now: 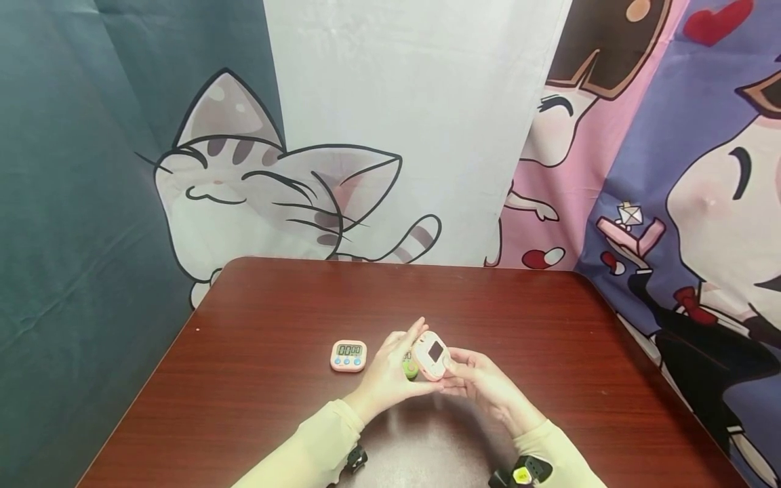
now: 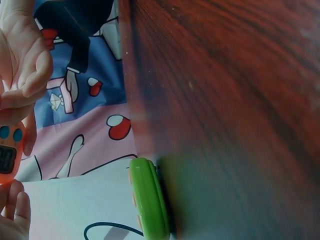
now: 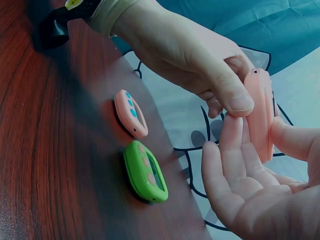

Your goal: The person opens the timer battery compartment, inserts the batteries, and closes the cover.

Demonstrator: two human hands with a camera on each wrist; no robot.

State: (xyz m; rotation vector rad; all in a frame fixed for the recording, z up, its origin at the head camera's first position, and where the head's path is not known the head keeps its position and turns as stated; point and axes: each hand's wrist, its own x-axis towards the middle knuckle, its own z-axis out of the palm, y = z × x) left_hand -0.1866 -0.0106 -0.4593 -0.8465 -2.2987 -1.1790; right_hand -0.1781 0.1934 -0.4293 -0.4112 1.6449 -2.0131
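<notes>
Both hands hold a pink kitchen timer above the table. In the head view its pale back with a dark square faces up; its screen and blue buttons show in the left wrist view. My right hand grips its right edge, thumb on the back. My left hand reaches round the other edge with thumb and index finger apart. The left thumb meets the right fingertips in the right wrist view. Beneath the hands, a green timer stands on the table, partly hidden by the left hand in the head view.
Another pink timer with blue buttons lies left of the hands, its display reading zeros. The brown wooden table ends at a curtain printed with cartoon figures. Dark devices are strapped to both wrists.
</notes>
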